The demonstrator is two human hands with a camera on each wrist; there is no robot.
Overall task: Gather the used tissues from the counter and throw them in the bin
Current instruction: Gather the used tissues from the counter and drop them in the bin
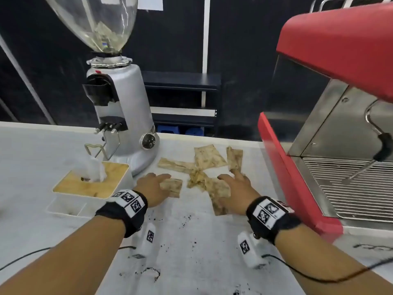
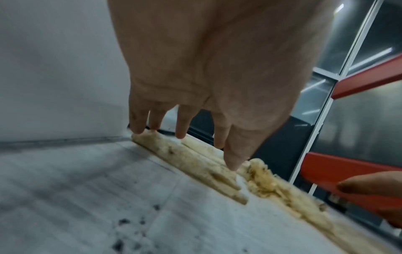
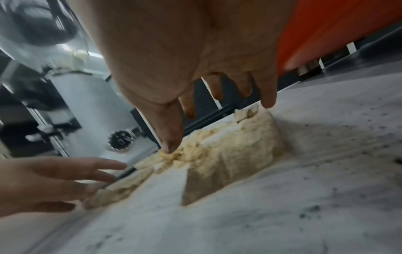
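Note:
Several brown-stained used tissues (image 1: 209, 156) lie scattered on the white counter (image 1: 191, 252) between the grinder and the espresso machine. My left hand (image 1: 155, 185) reaches palm down with straight, spread fingers onto a folded tissue (image 1: 173, 187). In the left wrist view the fingertips (image 2: 182, 134) and thumb touch that tissue (image 2: 191, 159). My right hand (image 1: 236, 185) hovers spread over a larger tissue (image 1: 219, 194). Its thumb tip (image 3: 172, 147) touches the crumpled tissue (image 3: 234, 151). Neither hand grips anything. No bin is in view.
A silver coffee grinder (image 1: 121, 107) stands at the back left, with a wooden-lidded tissue box (image 1: 91, 184) in front of it. The red espresso machine (image 1: 340, 81) and its drip grate (image 1: 350, 184) fill the right side. Dark coffee grounds (image 1: 185, 222) speckle the near counter.

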